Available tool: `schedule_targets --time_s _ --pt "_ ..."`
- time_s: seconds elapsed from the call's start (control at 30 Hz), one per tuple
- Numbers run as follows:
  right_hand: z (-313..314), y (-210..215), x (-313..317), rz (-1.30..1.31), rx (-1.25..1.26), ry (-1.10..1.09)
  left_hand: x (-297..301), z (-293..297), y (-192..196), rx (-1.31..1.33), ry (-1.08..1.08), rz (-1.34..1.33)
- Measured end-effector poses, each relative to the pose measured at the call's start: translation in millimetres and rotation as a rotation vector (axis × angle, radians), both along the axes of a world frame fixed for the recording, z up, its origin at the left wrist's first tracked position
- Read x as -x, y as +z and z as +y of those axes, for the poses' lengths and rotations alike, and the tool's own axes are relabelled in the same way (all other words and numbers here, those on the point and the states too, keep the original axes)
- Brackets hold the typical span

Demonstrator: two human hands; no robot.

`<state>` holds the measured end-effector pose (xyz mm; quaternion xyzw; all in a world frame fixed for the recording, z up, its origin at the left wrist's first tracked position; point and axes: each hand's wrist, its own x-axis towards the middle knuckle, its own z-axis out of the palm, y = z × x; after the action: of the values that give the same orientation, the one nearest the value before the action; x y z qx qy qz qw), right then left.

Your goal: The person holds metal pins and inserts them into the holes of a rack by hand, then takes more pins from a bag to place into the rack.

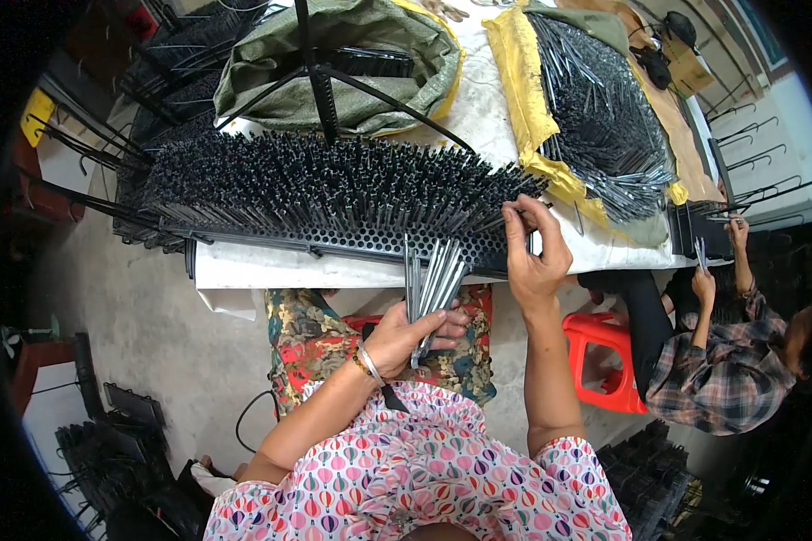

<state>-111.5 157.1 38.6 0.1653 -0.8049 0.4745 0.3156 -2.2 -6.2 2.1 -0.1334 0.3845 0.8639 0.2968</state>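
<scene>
Head view, the only one I have. My left hand [404, 335] is closed around a bundle of thin metal rods [431, 281], gripped near their lower ends so they fan upward toward the edge of the counter [244, 269]. A bracelet sits on that wrist. My right hand [534, 252] is raised higher, fingers pinched narrow at the right end of a perforated black rack [370, 242]; whether a single rod sits between the fingertips I cannot tell with certainty, though a thin sliver shows there.

The rack lies lengthwise along the near edge of the counter and is densely filled with dark rods [325, 185] standing in its holes; the rows run from the far left up to my right hand. The bundle's tips touch or overlap the rack's front edge.

Behind the rack, a green sack [334, 54] lies open with the legs of a black stand [320, 86] across it. To the right, a yellow-lined sack [523, 81] spills a heap of loose silvery rods [604, 126] over the counter.

At the right end of the counter another person in a plaid shirt [717, 370] sits by a red stool [600, 361], both hands raised to a smaller rack. More dark racks are stacked on the floor at lower left and lower right.
</scene>
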Motion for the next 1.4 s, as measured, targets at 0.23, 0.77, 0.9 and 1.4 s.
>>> schedule_targets --time_s 0.23,0.77,0.9,1.4 --pt "-6.6 7.2 -1.0 0.126 -0.354 0.059 0.2 -3.6 3.8 -0.077 -0.048 -0.122" --pt "5.3 -5.5 -82.3 -0.576 0.01 0.211 4.9 0.7 11.5 -0.031 0.01 -0.084" --pt "5.0 -0.7 -84.0 -0.199 -0.339 0.593 0.3 -2.2 -4.3 0.084 0.06 -0.06" --pt "21.6 -13.8 -80.3 0.292 -0.572 0.512 1.1 -1.8 4.6 -0.001 0.048 -0.111"
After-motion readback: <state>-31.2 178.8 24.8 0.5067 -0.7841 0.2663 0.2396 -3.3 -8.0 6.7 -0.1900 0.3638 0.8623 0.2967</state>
